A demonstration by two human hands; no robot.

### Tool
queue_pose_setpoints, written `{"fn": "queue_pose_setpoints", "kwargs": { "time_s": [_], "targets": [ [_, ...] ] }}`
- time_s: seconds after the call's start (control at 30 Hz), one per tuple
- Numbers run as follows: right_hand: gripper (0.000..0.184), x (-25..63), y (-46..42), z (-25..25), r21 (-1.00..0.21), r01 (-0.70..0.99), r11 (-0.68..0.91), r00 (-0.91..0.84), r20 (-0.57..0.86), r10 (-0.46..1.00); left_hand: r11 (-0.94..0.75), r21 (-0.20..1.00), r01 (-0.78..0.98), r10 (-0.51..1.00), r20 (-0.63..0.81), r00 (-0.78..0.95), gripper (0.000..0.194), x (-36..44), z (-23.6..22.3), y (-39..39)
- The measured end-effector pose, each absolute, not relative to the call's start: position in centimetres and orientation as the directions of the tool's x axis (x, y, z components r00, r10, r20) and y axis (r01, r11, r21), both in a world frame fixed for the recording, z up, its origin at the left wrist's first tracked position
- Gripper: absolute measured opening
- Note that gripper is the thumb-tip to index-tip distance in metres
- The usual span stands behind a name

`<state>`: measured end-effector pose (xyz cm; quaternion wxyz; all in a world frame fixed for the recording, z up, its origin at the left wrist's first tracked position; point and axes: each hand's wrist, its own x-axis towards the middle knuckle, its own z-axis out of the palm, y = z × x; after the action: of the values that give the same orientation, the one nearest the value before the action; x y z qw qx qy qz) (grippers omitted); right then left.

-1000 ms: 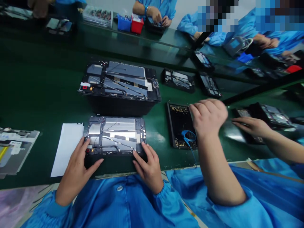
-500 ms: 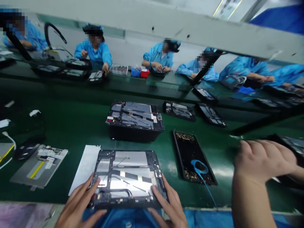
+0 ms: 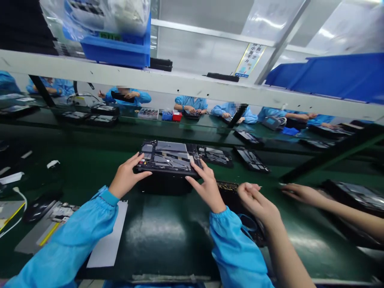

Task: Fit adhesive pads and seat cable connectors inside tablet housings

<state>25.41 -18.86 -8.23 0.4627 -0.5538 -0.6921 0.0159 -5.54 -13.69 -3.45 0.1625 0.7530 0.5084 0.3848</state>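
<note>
An opened tablet point(image 3: 171, 154), with grey battery panels and dark strips showing, lies level on a dark stack of tablets point(image 3: 168, 182). My left hand point(image 3: 127, 174) grips its left edge, fingers on top and thumb along the front side. On the right edge, my right hand point(image 3: 205, 182) holds it the same way. Just right of my right hand is a black tray point(image 3: 226, 187) with small gold-coloured screws, partly hidden by a co-worker's hand point(image 3: 259, 204). A white sheet point(image 3: 106, 244) lies partly beneath my left sleeve.
Two more opened tablets point(image 3: 250, 159) lie to the right of the stack. The co-worker's other hand point(image 3: 303, 194) rests near a pile of tablets point(image 3: 357, 196) at far right. A slanted black post point(image 3: 333, 154) and a white shelf beam point(image 3: 186, 86) cross in front.
My hands have moved forward from the bench's front edge to the stack, and the tablet has left its place before me. The co-worker's hand has reached over the screw tray. The view has tilted up.
</note>
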Motion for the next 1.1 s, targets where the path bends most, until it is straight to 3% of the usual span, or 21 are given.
{"fn": "queue_pose_setpoints", "kwargs": {
  "time_s": [0.07,0.13,0.2,0.27,0.37,0.47,0.57,1.1],
  "targets": [
    [0.059,25.4,-19.1,-9.1,-0.583,0.727,0.363,0.061,0.582,0.811,-0.429,0.682,0.593,0.900,0.383,0.210,0.082,-6.0,-4.5,-13.4],
    [0.082,25.3,-19.6,-10.6,-0.681,0.653,0.331,0.126,0.529,0.839,-0.402,0.754,0.520,0.915,0.347,0.205,0.100,-7.1,-5.8,-13.6],
    [0.102,25.3,-19.9,-12.8,-0.803,0.523,0.285,0.192,0.437,0.879,-0.288,0.840,0.460,0.956,0.224,0.188,0.120,-8.3,-7.7,-13.7],
    [0.101,25.4,-19.5,-15.7,-0.895,0.390,0.218,0.194,0.311,0.930,-0.138,0.885,0.445,0.976,0.044,0.214,0.129,-9.1,-10.1,-13.2],
    [0.082,25.7,-17.9,-19.5,-0.938,0.319,0.137,0.160,0.195,0.968,-0.067,0.884,0.463,0.951,-0.083,0.297,0.116,-9.0,-14.0,-11.8],
    [0.066,25.9,-16.1,-21.2,-0.936,0.333,0.110,0.181,0.178,0.967,-0.074,0.868,0.490,0.954,-0.082,0.289,0.082,-8.1,-16.5,-10.2],
    [0.062,25.6,-14.2,-21.3,-0.932,0.348,0.101,0.184,0.174,0.967,-0.077,0.859,0.506,0.959,-0.074,0.273,0.063,-8.1,-17.2,-8.4],
    [0.103,17.6,5.0,-20.0,-0.900,0.412,0.143,0.098,0.199,0.975,-0.059,0.836,0.546,0.987,-0.033,0.157,0.075,-14.6,-15.7,8.5]
  ]
}}
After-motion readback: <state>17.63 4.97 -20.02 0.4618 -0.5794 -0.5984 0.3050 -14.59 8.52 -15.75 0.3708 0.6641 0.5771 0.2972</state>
